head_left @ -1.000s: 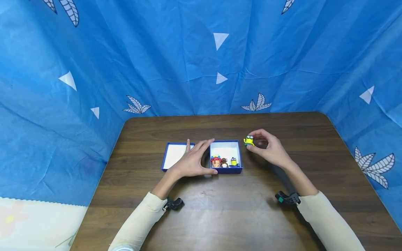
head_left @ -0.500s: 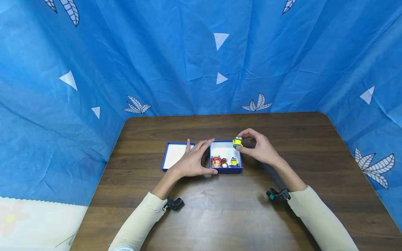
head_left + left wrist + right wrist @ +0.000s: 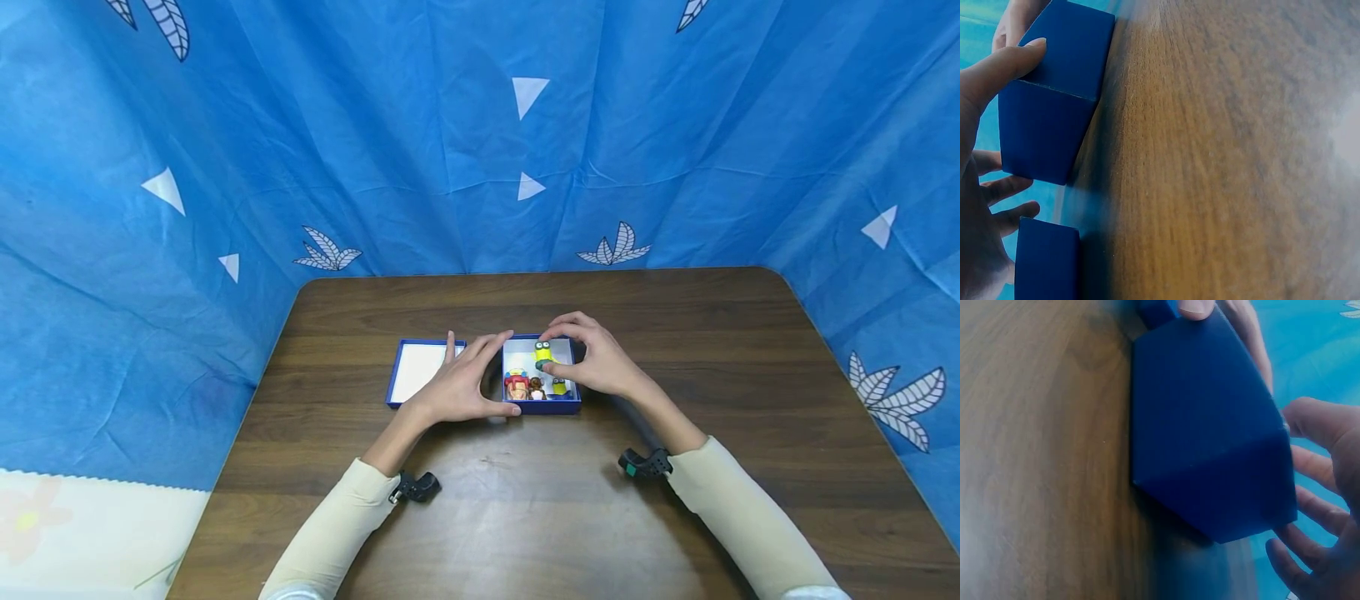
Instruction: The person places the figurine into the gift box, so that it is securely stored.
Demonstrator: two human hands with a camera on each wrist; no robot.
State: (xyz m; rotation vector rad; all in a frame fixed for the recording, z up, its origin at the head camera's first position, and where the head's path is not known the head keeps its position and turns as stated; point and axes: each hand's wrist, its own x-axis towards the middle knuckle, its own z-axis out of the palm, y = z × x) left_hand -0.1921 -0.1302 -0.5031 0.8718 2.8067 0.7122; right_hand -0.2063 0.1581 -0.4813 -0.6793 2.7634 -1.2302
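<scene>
A small blue box with a white inside sits open-topped on the table. My left hand grips its left end, thumb on the front wall and fingertips at the back corner; the left wrist view shows the thumb on the box's blue wall. Over the box, my right hand pinches a yellow Minion figure in green. Along the box's front stand a red-and-tan figure, a small brown-and-white figure and another Minion figure. The right wrist view hides the pinched figure behind the box.
Left of the box lies its shallow blue lid, white inside facing up, partly under my left hand. The wooden table ends at the back against a blue patterned curtain. Both wrists wear black camera straps.
My right hand has carried the yellow Minion figure leftward, from beside the box's right edge to over its inside. The left hand and the box stay in place.
</scene>
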